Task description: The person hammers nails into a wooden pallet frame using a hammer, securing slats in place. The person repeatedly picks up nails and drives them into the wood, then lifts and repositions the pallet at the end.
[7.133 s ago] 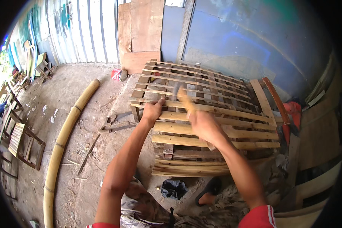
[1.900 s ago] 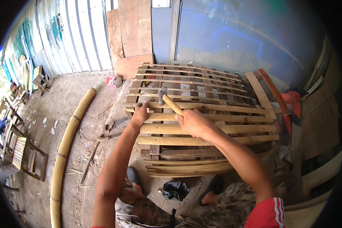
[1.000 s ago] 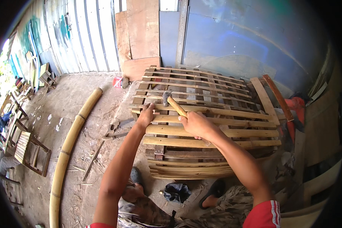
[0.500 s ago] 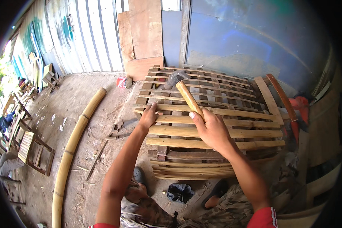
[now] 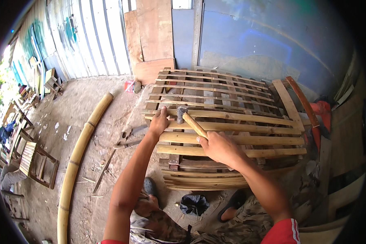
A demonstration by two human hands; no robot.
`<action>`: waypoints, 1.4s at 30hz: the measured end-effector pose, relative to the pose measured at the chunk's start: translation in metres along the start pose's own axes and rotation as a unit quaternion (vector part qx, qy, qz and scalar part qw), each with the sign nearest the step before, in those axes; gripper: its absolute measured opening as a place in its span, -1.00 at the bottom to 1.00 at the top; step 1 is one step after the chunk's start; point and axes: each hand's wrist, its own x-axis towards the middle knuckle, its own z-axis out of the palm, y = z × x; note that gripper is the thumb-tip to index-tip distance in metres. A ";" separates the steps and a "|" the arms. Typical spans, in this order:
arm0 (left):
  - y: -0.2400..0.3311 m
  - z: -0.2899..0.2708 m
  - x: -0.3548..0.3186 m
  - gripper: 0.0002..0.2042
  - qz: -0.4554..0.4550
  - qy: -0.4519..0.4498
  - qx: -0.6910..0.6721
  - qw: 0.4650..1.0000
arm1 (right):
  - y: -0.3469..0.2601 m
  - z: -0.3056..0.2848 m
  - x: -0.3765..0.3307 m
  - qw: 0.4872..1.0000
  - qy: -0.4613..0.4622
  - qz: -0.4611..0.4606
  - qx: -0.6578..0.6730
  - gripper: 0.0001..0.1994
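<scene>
Nail under the hammer head (image 5: 180, 112) not discernible; the contact point is too small to resolve. Right hand (image 5: 218, 147) has its grip wrapped tight round the wooden hammer handle (image 5: 194, 125), head resting down on a bamboo slat (image 5: 232, 116) near the left edge of the slatted bamboo frame (image 5: 227, 134). Left hand (image 5: 159, 123) lies flat beside the hammer head, fingers pressing that slat, holding nothing. Lower layers of the frame are partly hidden behind the forearms. The frame sits on a dusty concrete floor (image 5: 89, 105). Long bamboo pole (image 5: 80, 150) lies to the left, well apart. Plywood boards (image 5: 150, 36) lean against a corrugated wall. Small black bag (image 5: 194, 203) by the knees, contents not visible.
</scene>
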 end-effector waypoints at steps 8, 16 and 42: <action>0.018 -0.023 -0.026 -0.41 0.276 -0.078 0.346 0.893 | 0.029 0.004 -0.063 0.990 -0.021 -0.008 0.142 -0.52; 0.042 -0.004 -0.111 -0.23 0.265 -0.139 0.574 0.762 | 0.086 0.030 -0.149 0.908 -0.156 0.033 0.388 -0.52; 0.048 0.098 -0.238 -0.55 0.383 -0.016 0.450 0.806 | 0.137 0.042 -0.206 0.967 -0.247 -0.018 0.065 -0.56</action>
